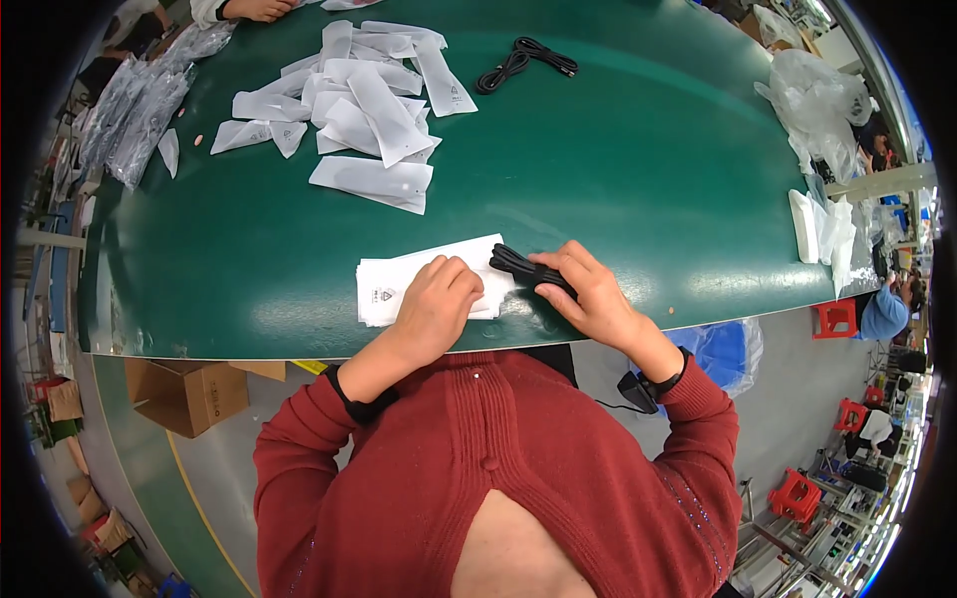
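My right hand grips a coiled black cable just above the near edge of the table. The looped end of the cable points left, over the right end of a stack of flat white bags. On that stack rests my left hand, its fingers curled and pinching at the top bag near its right end. The fingertips of the left hand are partly hidden.
Filled white bags lie piled at the far left-centre of the green table. Two black cable bundles lie beyond. Clear plastic bags sit at both sides. Another person's hand shows at the far edge. An open cardboard box stands below.
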`<state>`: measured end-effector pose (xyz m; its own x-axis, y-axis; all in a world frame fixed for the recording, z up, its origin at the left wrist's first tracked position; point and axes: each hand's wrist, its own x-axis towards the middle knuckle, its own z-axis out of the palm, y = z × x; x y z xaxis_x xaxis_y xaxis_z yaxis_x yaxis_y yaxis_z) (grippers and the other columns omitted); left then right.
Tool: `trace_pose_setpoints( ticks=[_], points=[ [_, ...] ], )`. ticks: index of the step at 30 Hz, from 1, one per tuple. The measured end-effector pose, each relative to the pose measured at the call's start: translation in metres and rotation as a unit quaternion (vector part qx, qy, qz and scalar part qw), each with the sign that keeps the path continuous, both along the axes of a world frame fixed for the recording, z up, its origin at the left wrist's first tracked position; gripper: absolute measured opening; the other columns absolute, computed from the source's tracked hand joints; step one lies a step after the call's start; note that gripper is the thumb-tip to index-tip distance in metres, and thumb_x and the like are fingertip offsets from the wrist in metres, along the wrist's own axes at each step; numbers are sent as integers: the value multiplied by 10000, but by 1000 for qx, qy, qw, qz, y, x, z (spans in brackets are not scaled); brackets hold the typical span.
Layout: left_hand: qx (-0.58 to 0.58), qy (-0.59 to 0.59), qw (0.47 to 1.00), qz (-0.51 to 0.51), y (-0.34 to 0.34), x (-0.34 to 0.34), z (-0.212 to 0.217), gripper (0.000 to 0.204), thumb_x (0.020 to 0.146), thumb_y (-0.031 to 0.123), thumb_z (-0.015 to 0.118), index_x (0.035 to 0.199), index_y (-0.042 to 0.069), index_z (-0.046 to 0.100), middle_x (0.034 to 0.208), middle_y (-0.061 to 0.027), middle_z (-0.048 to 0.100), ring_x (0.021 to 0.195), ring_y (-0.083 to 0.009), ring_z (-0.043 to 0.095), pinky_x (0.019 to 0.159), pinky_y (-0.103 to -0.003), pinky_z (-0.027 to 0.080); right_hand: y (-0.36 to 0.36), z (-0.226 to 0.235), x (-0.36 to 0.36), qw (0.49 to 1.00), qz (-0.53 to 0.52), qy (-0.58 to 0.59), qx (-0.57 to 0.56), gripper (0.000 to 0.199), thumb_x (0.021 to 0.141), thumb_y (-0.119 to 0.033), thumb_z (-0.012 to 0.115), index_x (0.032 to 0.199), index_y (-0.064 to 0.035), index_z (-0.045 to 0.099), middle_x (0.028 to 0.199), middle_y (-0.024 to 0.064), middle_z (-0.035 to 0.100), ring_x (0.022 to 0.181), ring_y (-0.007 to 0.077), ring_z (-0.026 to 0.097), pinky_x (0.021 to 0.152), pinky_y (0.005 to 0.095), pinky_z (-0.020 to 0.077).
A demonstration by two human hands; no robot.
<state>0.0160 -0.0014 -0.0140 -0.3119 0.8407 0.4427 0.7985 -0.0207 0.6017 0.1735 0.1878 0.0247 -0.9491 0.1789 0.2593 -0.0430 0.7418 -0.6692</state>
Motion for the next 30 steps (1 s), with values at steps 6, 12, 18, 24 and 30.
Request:
trace_pose_setpoints(
  ticks=[6, 12, 18, 24, 30],
  points=[
    [-50, -159, 985, 38, -5, -3, 2, 92, 837, -38, 646, 874, -1, 571, 859, -90, 568, 706, -189, 551, 660, -296, 461, -1, -2, 3, 1000, 11, 5, 2, 273, 853, -89, 690, 1115, -40, 630, 886, 115, 563, 710, 280, 590, 599, 356, 484],
    [-19, -245, 969, 30, -3, -4, 7, 104, 831, -41, 651, 868, 10, 568, 894, -94, 587, 737, -195, 558, 677, -297, 460, 1, -3, 2, 996, 56, -9, 66, 240, 865, -85, 683, 1096, -52, 629, 887, 91, 573, 712, 225, 600, 590, 322, 482],
    [29, -85, 994, -66, 3, -7, 15, 154, 791, -19, 688, 882, 33, 575, 915, -92, 589, 848, -278, 555, 755, -364, 456, -4, -10, -9, 944, 4, -177, -280, 227, 879, -74, 669, 1106, -72, 656, 904, 48, 574, 758, 183, 596, 634, 299, 491],
    [51, -86, 995, -12, 14, -20, 30, 149, 785, -7, 702, 869, 38, 587, 981, -88, 597, 917, -270, 546, 780, -359, 449, -2, -4, -32, 988, 91, 36, -117, 317, 863, -3, 660, 1174, -57, 644, 1024, 86, 564, 916, 200, 578, 732, 286, 498],
    [24, -226, 973, 40, 22, -49, 43, 118, 814, 12, 703, 870, 29, 601, 1014, -56, 603, 889, -177, 556, 758, -298, 438, 4, 16, -61, 981, 157, 108, -47, 372, 841, 32, 669, 1203, -31, 608, 1061, 95, 543, 953, 204, 569, 748, 281, 499]
  ],
)
